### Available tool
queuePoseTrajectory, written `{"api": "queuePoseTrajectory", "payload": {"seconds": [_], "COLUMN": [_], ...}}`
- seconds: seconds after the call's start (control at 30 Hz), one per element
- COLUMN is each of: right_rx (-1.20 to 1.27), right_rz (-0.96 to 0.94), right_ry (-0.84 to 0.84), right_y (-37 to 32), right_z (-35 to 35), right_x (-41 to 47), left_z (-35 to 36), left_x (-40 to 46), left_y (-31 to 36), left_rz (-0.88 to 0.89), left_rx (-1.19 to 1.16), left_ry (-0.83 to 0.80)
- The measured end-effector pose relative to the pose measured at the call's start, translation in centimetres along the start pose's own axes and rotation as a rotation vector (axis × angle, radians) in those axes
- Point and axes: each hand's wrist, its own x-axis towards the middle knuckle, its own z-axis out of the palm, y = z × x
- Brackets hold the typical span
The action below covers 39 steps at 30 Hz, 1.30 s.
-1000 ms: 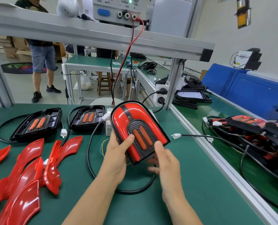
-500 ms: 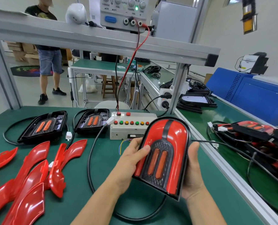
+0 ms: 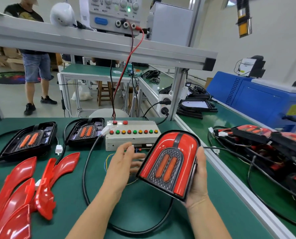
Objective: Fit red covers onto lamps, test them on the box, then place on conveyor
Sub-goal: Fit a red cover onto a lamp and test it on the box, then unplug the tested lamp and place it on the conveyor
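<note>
The lamp in your right hand wears its glossy red cover, split by a dark centre strip above a black textured arch holding two orange lenses. Your right fingers wrap its far edge, holding it tilted above the green bench, just in front of the test box. Your left hand hovers beside it, fingers spread wide and blurred. Two uncovered lamps and loose red covers lie to your left. Finished lamps crowd the conveyor. A power supply sits on the overhead shelf.
</note>
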Motion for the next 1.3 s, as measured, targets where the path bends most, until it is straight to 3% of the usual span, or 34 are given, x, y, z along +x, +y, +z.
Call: {"api": "queuePoseTrajectory", "payload": {"seconds": [0.07, 0.17, 0.2, 0.33, 0.43, 0.53, 0.6, 0.8, 0.97, 1.3], "right_rx": [0.058, 0.139, 0.152, 0.180, 0.200, 0.236, 0.281, 0.275, 0.142, 0.105], "right_rz": [-0.104, -0.265, -0.315, -0.479, -0.552, -0.612, -0.643, -0.669, -0.643, -0.538], "right_ry": [0.103, 0.264, 0.299, 0.371, 0.411, 0.464, 0.496, 0.520, 0.475, 0.408], "right_y": [-0.3, -0.9, -1.2, -2.3, -3.4, -5.1, -6.7, -11.6, -14.6, -15.1], "right_z": [-0.5, -1.3, -1.5, -1.9, -1.6, -0.6, 0.3, 1.6, 1.4, 0.4], "right_x": [0.3, 0.7, 0.7, 0.6, 0.8, 1.3, 1.9, 3.7, 5.2, 6.1], "left_z": [-0.6, -0.9, -1.0, -2.4, -3.9, -4.6, -4.9, -5.6, -5.2, -5.5], "left_x": [0.1, 0.2, 0.1, 0.6, 1.2, 1.7, 2.2, 2.8, 3.5, 3.8], "left_y": [-0.2, -0.6, -0.5, -0.4, -1.2, -2.4, -2.8, -3.0, -2.7, -2.9], "left_rz": [0.005, 0.082, 0.121, 0.370, 0.163, -0.049, -0.116, -0.167, -0.179, -0.126], "left_rx": [0.257, 1.030, 1.159, 1.114, 1.126, 1.177, 1.109, 0.451, 0.019, -0.153], "left_ry": [0.122, 0.210, 0.251, 0.460, 0.501, 0.393, 0.352, 0.438, 0.394, 0.409]}}
